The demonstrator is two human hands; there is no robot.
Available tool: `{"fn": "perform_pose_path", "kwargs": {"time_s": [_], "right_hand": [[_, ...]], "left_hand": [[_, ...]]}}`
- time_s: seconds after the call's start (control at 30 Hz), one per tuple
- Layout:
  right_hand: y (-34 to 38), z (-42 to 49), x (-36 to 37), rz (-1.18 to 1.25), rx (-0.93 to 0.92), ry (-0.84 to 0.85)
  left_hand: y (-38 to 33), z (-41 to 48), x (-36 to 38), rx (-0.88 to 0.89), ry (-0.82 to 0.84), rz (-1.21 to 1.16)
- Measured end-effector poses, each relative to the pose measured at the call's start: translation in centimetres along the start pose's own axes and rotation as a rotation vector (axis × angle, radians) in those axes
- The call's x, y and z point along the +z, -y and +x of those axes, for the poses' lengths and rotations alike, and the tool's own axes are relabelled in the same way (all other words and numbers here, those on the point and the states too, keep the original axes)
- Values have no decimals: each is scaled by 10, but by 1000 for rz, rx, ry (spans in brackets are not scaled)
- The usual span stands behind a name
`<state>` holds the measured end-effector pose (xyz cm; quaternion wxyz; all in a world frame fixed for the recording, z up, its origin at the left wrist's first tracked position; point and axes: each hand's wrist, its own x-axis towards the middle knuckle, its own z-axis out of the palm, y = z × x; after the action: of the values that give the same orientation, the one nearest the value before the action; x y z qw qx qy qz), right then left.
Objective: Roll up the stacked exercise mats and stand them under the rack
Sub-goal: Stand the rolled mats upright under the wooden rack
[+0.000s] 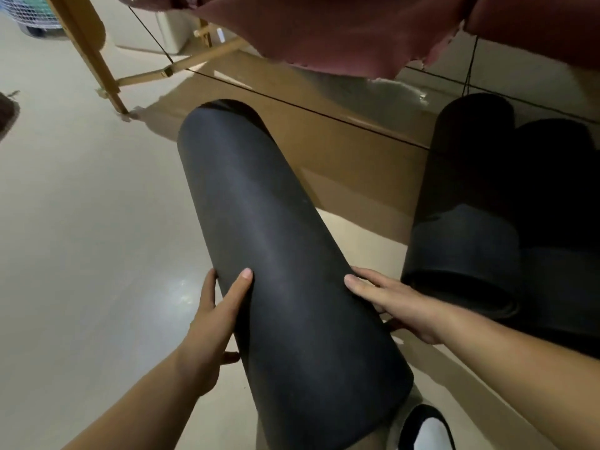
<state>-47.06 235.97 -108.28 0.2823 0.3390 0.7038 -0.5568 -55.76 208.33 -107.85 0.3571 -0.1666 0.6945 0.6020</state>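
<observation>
Black foam, the rolled mat (276,254) tilts between my left hand (211,326) and right hand (399,303), both pressing its sides, near the standing rolls (464,222) under the rack (97,60); loosened palms might let it uncoil.

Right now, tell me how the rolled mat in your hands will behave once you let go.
The rolled mat is a smooth round cylinder, so laid down it would probably roll. Nothing visibly ties it, so it may loosen once the left hand and right hand release. Stood on end it looks tall and could tip.
</observation>
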Motion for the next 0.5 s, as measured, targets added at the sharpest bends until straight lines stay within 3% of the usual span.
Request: {"fn": "perform_pose_path", "kwargs": {"time_s": [0.17, 0.37, 0.5], "right_hand": [[8, -4, 3, 23, -7, 71], [-32, -18, 7, 287, 36, -23], [-37, -18, 8, 294, 39, -65]], "left_hand": [[-10, 8, 19, 20, 41, -6], [-36, 21, 46, 53, 151, 158], [-42, 27, 50, 65, 139, 225]]}}
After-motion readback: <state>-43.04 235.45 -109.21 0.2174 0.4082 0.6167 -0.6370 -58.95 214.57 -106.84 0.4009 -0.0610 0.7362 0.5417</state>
